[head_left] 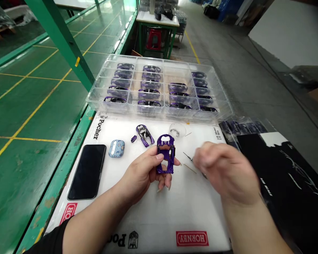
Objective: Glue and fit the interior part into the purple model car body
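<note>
The held shell (pixel 166 155) looks only part-way fitted out: it stands upright over the middle of the table (pixel 159 218), a dark strip along its right side but wide gaps in the middle and lower part. The left hand (pixel 148 165) has it in a light pinch, thumb on the front, a finger reaching past its right edge. The right hand (pixel 225 173) is well apart from the shell, fingers curled and blurred; I cannot tell whether its grip has hold of anything. A thin tool (pixel 188 156) runs up to those fingers, near a stick (pixel 190 168). Just beyond the shell, a second car (pixel 145 135) shows more dark parts and seems further along, though a purple piece (pixel 134 139) lies loose beside it. Rows of similar cars sit in the tray (pixel 94 100); how finished they are is too small to tell.
</note>
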Tool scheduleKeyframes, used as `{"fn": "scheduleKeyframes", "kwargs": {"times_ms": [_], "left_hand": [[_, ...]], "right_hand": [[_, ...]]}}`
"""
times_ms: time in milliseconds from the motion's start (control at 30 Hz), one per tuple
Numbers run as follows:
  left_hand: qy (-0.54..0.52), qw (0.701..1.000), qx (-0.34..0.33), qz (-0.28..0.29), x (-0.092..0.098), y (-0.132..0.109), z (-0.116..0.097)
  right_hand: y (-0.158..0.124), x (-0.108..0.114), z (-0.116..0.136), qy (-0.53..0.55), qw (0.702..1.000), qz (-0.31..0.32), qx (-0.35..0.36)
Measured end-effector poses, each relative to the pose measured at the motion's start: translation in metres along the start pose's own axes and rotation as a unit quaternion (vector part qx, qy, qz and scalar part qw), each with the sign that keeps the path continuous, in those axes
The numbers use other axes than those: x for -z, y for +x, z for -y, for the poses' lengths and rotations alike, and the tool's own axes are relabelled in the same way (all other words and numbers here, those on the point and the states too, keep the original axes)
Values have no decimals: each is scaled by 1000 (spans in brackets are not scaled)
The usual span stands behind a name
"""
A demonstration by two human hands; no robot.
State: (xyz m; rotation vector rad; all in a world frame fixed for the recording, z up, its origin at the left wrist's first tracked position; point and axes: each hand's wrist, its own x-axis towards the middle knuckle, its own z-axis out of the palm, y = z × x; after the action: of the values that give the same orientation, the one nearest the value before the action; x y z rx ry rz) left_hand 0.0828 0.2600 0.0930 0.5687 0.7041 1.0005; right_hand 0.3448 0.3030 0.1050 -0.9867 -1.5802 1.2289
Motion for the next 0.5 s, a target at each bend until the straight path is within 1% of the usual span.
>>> {"fn": "scheduleKeyframes", "kwargs": {"times_ms": [33,67,100,167,233,333,400,500], "left_hand": [[11,1000,-2,1,0,0,0],[21,1000,-5,1,0,-1,1],[31,999,-9,1,0,-1,1],[52,998,-18,6,-1,-2,1],[79,996,-26,17,-3,-2,1],[119,992,-37,32,-4,-3,0],[133,990,-42,33,-5,-3,0],[139,989,-41,31,-4,-4,0]], "right_hand": [[3,-14,-1,17,999,-20,-24],[5,-27,-1,28,999,-21,-41],[6,-37,-1,31,998,-12,-48],[5,-50,-2,19,999,10,-46],[3,-53,-4,4,999,19,-37],[3,-50,-5,-9,999,25,-45],[5,-47,-5,-18,998,29,-48],[9,-45,-4,-22,999,29,-35]]}}
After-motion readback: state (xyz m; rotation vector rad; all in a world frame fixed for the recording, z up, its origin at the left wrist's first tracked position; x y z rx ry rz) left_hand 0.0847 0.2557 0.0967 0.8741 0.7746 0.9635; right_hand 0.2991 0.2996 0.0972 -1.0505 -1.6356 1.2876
